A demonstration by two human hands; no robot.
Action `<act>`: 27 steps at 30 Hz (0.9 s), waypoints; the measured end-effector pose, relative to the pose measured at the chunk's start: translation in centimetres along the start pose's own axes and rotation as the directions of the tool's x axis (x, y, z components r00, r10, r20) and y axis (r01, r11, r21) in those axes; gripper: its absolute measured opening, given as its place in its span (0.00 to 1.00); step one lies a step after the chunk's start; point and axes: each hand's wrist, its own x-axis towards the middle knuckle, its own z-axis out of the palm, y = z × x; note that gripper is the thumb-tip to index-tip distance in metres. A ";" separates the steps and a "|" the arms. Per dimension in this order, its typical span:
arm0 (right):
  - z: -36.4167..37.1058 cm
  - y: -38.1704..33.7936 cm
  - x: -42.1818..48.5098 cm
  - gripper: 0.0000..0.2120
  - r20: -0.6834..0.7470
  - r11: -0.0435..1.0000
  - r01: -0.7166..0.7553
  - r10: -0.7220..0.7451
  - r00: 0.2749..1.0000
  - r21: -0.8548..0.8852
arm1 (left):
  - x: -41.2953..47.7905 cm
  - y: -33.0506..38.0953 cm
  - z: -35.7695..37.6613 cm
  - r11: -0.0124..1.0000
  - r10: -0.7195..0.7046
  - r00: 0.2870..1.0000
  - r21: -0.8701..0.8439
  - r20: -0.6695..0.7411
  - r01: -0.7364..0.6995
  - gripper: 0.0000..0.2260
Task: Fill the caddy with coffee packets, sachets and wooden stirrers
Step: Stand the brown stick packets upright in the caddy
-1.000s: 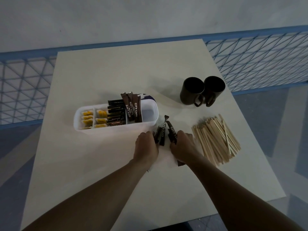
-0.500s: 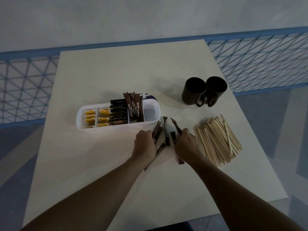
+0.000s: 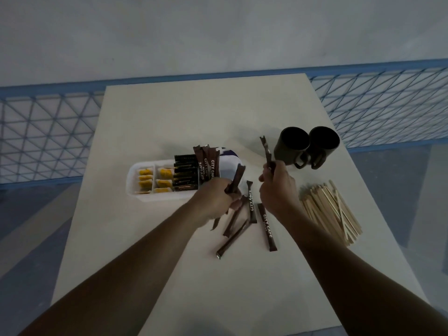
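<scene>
My left hand grips a stick | right hand pinches a second stick | risk: end-pinch slips before caddy

caddy left, loose packets beside it, stirrers right, mugs behind

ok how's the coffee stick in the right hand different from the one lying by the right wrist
The held stick is up off the table, pinched at its lower end by the right hand; the lying stick rests flat, untouched. The held stick looks kinked; the lying stick is straight. CITY CAFE reads on the lying stick; no print is legible on the held stick. Both are slim, dark brown, and outside the caddy.
</scene>
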 end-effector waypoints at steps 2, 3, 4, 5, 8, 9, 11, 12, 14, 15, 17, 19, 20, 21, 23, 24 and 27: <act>0.4 -1.3 0.4 0.05 0.006 0.991 0.011 -0.012 1.000 0.130 | 0.0 0.7 -1.5 0.997 0.047 0.996 -0.058 -0.076 -0.052 0.04; 0.8 -1.9 0.7 0.06 0.010 0.984 0.022 -0.025 1.000 0.178 | 0.1 0.9 -2.3 0.994 0.077 0.989 -0.071 -0.127 -0.087 0.03; 1.1 -2.5 0.8 0.06 0.014 0.976 0.036 -0.040 0.999 0.216 | 0.2 1.2 -3.0 0.988 0.104 0.979 -0.096 -0.174 -0.122 0.04; 1.4 -3.2 1.0 0.07 0.018 0.968 0.050 -0.056 0.998 0.247 | 0.4 1.3 -3.8 0.980 0.119 0.969 -0.132 -0.215 -0.150 0.05; 2.5 -5.0 1.4 0.07 0.032 0.938 0.096 -0.113 0.993 0.332 | 0.9 1.4 -5.9 0.959 0.152 0.924 -0.173 -0.352 -0.224 0.06; 2.9 -5.4 1.4 0.07 0.036 0.930 0.111 -0.132 0.991 0.351 | 1.2 1.3 -6.4 0.954 0.163 0.904 -0.169 -0.395 -0.246 0.06; 3.8 -6.3 1.6 0.06 0.038 0.917 0.135 -0.161 0.986 0.374 | 1.6 1.0 -7.2 0.952 0.168 0.871 -0.155 -0.461 -0.265 0.04; 4.4 -6.7 1.8 0.06 0.037 0.913 0.144 -0.171 0.985 0.383 | 1.9 0.7 -7.6 0.954 0.169 0.855 -0.139 -0.490 -0.268 0.04; 5.4 -7.1 2.0 0.06 0.045 0.908 0.141 -0.173 0.984 0.395 | 2.2 0.2 -7.7 0.962 0.183 0.836 -0.082 -0.518 -0.262 0.04; 5.8 -7.2 2.1 0.06 0.055 0.908 0.133 -0.169 0.984 0.398 | 2.3 -0.1 -7.7 0.966 0.198 0.831 -0.039 -0.519 -0.255 0.04; 6.7 -7.4 2.2 0.06 0.062 0.916 0.124 -0.159 0.985 0.382 | 2.6 -0.6 -7.7 0.971 0.225 0.832 0.052 -0.507 -0.231 0.05; 7.5 -7.4 2.3 0.05 0.063 0.930 0.111 -0.141 0.988 0.352 | 2.9 -1.0 -7.7 0.971 0.240 0.840 0.131 -0.488 -0.201 0.06; 7.9 -7.3 2.3 0.05 0.068 0.937 0.098 -0.127 0.990 0.335 | 3.0 -1.1 -7.7 0.968 0.246 0.844 0.169 -0.477 -0.186 0.06; 8.3 -7.2 2.3 0.05 0.075 0.943 0.081 -0.111 0.991 0.323 | 3.1 -1.1 -7.7 0.962 0.257 0.847 0.205 -0.465 -0.180 0.06; 8.9 -6.8 2.3 0.04 0.082 0.953 0.058 -0.086 0.993 0.297 | 3.4 -1.2 -7.7 0.955 0.256 0.858 0.252 -0.445 -0.154 0.07; 9.2 -6.5 2.3 0.04 0.079 0.959 0.055 -0.080 0.994 0.277 | 3.5 -1.3 -7.8 0.955 0.242 0.865 0.264 -0.439 -0.133 0.07; 9.6 -6.1 2.1 0.05 0.097 0.962 0.035 -0.064 0.993 0.270 | 4.0 -1.4 -8.0 0.952 0.215 0.877 0.294 -0.430 -0.089 0.05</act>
